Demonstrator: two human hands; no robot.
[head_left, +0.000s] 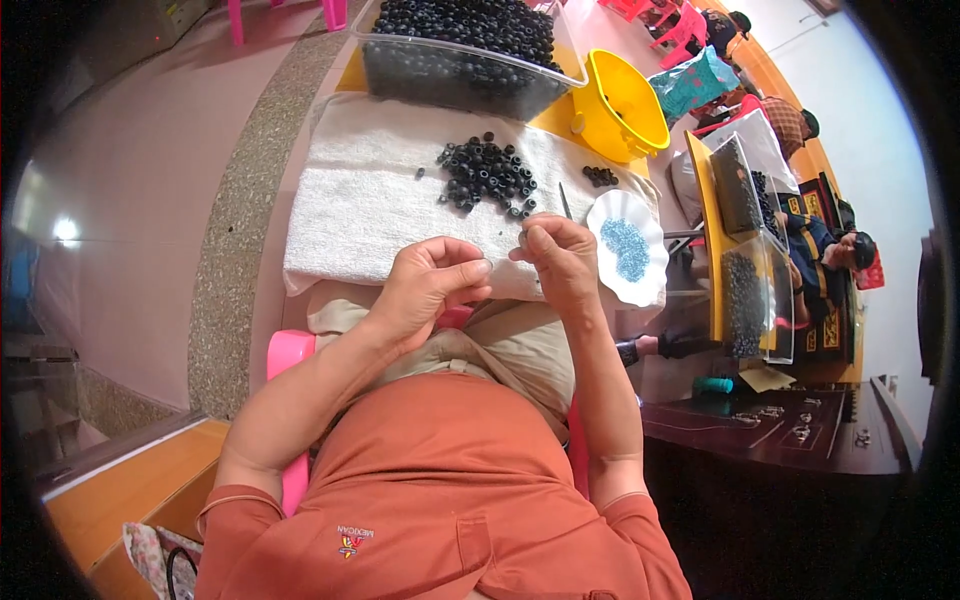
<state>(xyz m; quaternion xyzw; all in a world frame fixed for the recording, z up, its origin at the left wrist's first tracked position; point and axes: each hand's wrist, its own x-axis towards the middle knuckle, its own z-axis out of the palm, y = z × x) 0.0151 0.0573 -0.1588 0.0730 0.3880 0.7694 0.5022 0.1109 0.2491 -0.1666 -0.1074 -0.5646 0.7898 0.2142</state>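
My left hand (437, 285) is above the near edge of the white towel (350, 190), thumb and forefinger pinched together. What it holds, if anything, is too small to make out. Opposite it, my right hand (562, 262) is also pinched, with a small dark bit at its fingertips that I cannot identify. Beyond both hands lies a loose pile of black ring-like beads (485, 172) with holes. A thin dark pointed tool (565, 201) rests between the pile and a white scalloped dish (652, 248). Small pale-blue stones (625, 250) fill the dish's middle.
A clear plastic bin (450, 85) heaped with black pieces stands at the far edge, beside a yellow basket (597, 85). A smaller black cluster (600, 177) sits near the dish. To the right are another table with clear bins (765, 290) and other people (825, 250).
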